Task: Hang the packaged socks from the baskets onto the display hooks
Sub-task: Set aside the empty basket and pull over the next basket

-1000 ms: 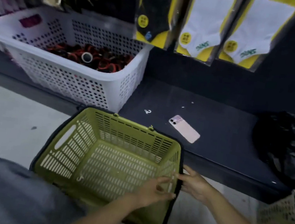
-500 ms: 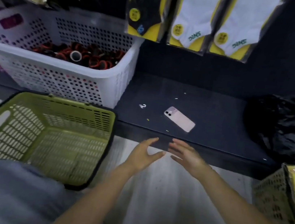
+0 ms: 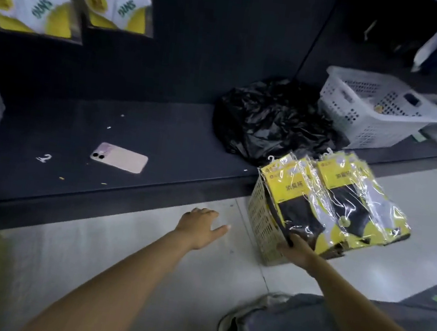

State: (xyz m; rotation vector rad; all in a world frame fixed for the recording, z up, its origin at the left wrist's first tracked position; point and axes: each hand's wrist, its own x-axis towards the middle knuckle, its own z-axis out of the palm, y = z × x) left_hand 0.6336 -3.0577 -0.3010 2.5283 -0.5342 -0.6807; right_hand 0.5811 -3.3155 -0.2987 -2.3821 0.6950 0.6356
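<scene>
Right hand (image 3: pixel 296 250) grips the near rim of the yellow basket (image 3: pixel 262 222) at four o'clock, packaged socks (image 3: pixel 338 204) stacked on top. Left hand (image 3: pixel 199 225), fingers spread and empty, hovers over the floor beside it at nine o'clock.

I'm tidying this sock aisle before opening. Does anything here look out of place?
Yes. A pink phone lies loose on the dark ledge, with a stray white hook and small scraps near it. A crumpled black plastic bag also sits on that ledge, beside the white basket. None belongs on a display.
</scene>
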